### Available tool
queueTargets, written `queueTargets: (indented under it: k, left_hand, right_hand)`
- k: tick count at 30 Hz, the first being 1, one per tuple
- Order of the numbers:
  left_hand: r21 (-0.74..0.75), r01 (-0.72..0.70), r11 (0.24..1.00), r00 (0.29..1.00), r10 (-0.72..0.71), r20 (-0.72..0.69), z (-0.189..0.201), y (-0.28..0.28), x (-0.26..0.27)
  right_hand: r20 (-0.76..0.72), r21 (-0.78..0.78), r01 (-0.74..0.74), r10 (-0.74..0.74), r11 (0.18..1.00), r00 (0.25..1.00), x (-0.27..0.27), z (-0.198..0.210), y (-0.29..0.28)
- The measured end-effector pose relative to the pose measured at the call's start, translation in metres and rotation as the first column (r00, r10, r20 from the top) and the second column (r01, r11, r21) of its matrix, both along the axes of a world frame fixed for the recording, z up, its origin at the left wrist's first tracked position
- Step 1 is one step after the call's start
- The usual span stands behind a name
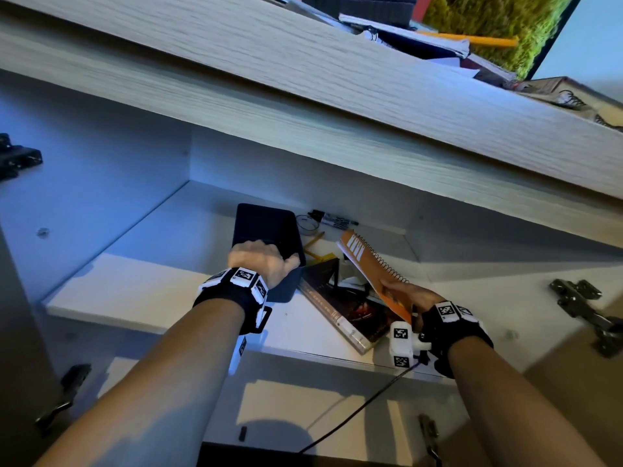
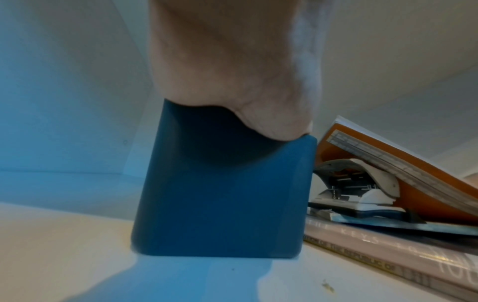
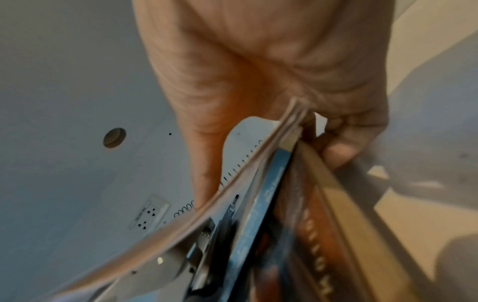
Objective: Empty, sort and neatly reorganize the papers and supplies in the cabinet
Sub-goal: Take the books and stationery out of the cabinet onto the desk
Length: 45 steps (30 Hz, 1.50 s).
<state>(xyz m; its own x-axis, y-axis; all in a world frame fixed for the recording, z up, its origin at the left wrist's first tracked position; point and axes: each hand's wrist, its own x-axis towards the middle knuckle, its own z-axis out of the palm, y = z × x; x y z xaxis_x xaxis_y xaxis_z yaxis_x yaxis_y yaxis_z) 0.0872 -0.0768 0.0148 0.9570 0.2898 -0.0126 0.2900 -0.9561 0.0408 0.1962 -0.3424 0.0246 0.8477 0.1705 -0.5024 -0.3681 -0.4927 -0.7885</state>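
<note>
The left hand (image 1: 261, 261) is curled over the near rim of the bin (image 1: 266, 237), a dark blue box standing upright on the shelf (image 1: 135, 291); the left wrist view shows the palm on the rim and the base flat on the board, but the fingertips are hidden inside. Right of the bin, the right hand (image 1: 409, 298) pinches the near edge of the orange notebook (image 1: 371, 264), thumb on the cover and fingers beneath, tilting it up so the far end rises clear of the pile. Its spiral runs along the edge facing away from the bin, and its long axis points from the hand toward the back of the cabinet. Under it, just right of the bin, a punch (image 2: 362, 183) sits on a book (image 1: 340, 308) that lies flat with its spine angled toward the shelf's front edge. Behind the bin's right corner lie markers (image 1: 333, 220), a ring (image 1: 307, 224) and yellow pencils (image 1: 315, 246). Judging by this, emptying is partly done. The notebook is already in the right hand, so it should come out along its own length toward the person; the risk is dragging the punch with it.
</note>
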Motion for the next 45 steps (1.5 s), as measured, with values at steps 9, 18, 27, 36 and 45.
queueTargets:
  k: [9, 18, 27, 36, 45]
  left_hand:
    - [0.114, 0.058, 0.992, 0.998, -0.059, 0.007, -0.010, 0.006, 0.011]
    - [0.195, 0.118, 0.974, 0.993, -0.111, -0.046, -0.002, 0.000, 0.002]
    - [0.201, 0.153, 0.968, 0.986, -0.134, -0.103, -0.001, 0.003, 0.004]
    - [0.132, 0.143, 0.981, 0.987, -0.130, -0.098, -0.001, 0.006, 0.005]
    - [-0.029, 0.068, 0.997, 0.994, -0.071, -0.085, 0.001, 0.015, -0.005]
  right_hand:
    - [-0.007, -0.026, -0.109, 0.109, 0.994, 0.994, -0.001, 0.000, -0.004]
    - [-0.022, 0.114, -0.067, 0.070, 0.991, 0.997, -0.007, -0.023, 0.022]
    - [-0.035, 0.284, 0.063, -0.055, 0.957, 0.998, -0.009, -0.036, 0.039]
    - [-0.016, 0.495, 0.145, -0.158, 0.857, 0.987, -0.010, -0.057, 0.058]
    - [0.064, 0.564, 0.175, -0.254, 0.807, 0.965, -0.021, -0.058, 0.024]
